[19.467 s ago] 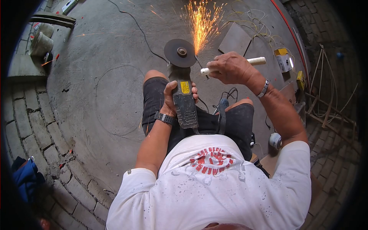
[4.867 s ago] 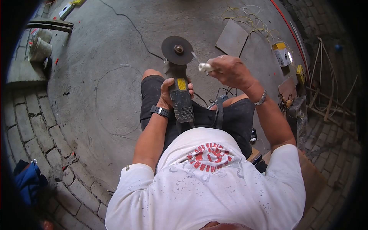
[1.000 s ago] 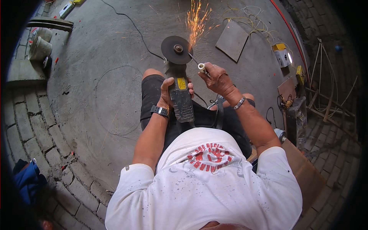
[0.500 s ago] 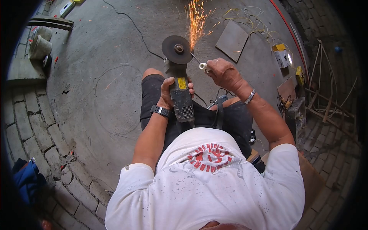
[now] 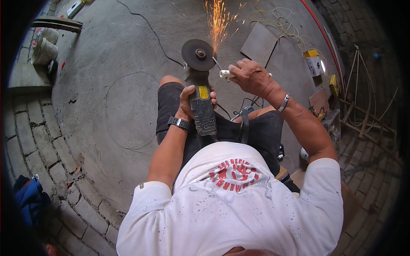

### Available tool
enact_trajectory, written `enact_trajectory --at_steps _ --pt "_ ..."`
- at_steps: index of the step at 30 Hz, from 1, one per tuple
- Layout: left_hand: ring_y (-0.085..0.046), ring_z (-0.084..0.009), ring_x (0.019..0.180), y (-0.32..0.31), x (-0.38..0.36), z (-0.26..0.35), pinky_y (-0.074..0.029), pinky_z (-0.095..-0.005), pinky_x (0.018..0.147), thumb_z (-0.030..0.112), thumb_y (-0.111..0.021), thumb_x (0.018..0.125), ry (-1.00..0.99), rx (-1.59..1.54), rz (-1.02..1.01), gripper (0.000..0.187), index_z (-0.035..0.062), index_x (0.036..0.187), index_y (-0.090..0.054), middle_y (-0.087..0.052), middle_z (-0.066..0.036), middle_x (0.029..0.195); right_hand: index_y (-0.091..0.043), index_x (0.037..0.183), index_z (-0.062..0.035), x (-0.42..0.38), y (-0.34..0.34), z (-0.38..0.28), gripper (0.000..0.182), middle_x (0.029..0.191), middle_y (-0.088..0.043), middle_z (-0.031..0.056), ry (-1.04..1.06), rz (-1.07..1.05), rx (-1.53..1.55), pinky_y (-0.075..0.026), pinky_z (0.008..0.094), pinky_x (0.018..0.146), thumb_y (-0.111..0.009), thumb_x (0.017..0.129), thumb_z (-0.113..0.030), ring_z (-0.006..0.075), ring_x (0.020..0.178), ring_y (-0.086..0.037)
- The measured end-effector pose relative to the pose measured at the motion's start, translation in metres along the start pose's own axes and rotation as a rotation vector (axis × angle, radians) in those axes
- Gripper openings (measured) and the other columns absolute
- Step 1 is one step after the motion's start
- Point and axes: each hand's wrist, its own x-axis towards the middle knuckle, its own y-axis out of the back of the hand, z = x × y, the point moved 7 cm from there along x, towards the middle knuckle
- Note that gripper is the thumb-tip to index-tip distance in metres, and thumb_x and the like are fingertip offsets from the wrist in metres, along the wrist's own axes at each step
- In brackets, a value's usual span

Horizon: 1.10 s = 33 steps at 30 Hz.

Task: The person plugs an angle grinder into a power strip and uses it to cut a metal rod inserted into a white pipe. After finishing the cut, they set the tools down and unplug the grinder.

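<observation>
My left hand (image 5: 188, 102) is wrapped round the body of an angle grinder (image 5: 202, 106), whose dark round disc (image 5: 198, 54) points away from me. Right of the disc, my right hand (image 5: 251, 77) is closed on a white pipe-like handle (image 5: 226, 74). A thin metal rod (image 5: 217, 63) reaches from near this handle to the disc's right edge. Orange sparks (image 5: 218, 25) fly forward from that contact. My fingers partly hide the handle, and how the rod joins it is not clear.
A dark cord (image 5: 149, 27) runs over the concrete floor. A grey tile (image 5: 259, 45) and tangled yellow wire (image 5: 287, 26) lie front right, near a yellow-and-white box (image 5: 313, 63). Buckets (image 5: 44, 52) stand at left. A blue cloth (image 5: 30, 200) lies lower left.
My right hand and forearm have shifted slightly right, and the white handle has turned to lie more sideways. The grinder has barely moved; sparks continue.
</observation>
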Motion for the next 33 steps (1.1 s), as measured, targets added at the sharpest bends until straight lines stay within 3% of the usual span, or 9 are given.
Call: enact_trajectory --at_steps 13,26,33 --pt "-0.068 -0.0308 0.088 0.002 0.0 0.001 -0.056 -0.0444 0.084 0.042 -0.068 0.074 -0.007 0.003 0.006 0.065 -0.0057 0.115 -0.052 -0.064 -0.019 0.099 -0.063 0.086 -0.0063 0.014 0.006 -0.009 0.015 0.079 -0.064 0.0091 0.041 -0.22 -0.076 -0.054 0.0349 0.071 -0.069 0.08 -0.018 0.0221 0.077 -0.066" --pt "-0.068 -0.0293 0.086 0.002 0.0 0.004 -0.057 -0.044 0.083 0.043 -0.068 0.074 -0.025 0.062 0.02 0.065 -0.0059 0.113 -0.052 -0.064 -0.018 0.097 -0.063 0.088 -0.0064 0.022 0.016 -0.008 0.008 0.078 -0.065 0.0082 0.052 -0.342 -0.162 -0.055 0.0334 0.073 -0.064 0.083 -0.013 0.0197 0.078 -0.068" --pt "-0.068 -0.0298 0.086 0.0 0.0 0.003 -0.058 -0.0433 0.081 0.042 -0.069 0.073 -0.022 0.038 0.037 0.065 -0.0066 0.112 -0.052 -0.064 -0.018 0.096 -0.071 0.084 -0.0065 0.031 0.024 -0.013 0.008 0.08 -0.069 0.0095 0.076 -0.371 -0.24 -0.056 0.0337 0.072 -0.064 0.081 -0.011 0.0209 0.08 -0.071"
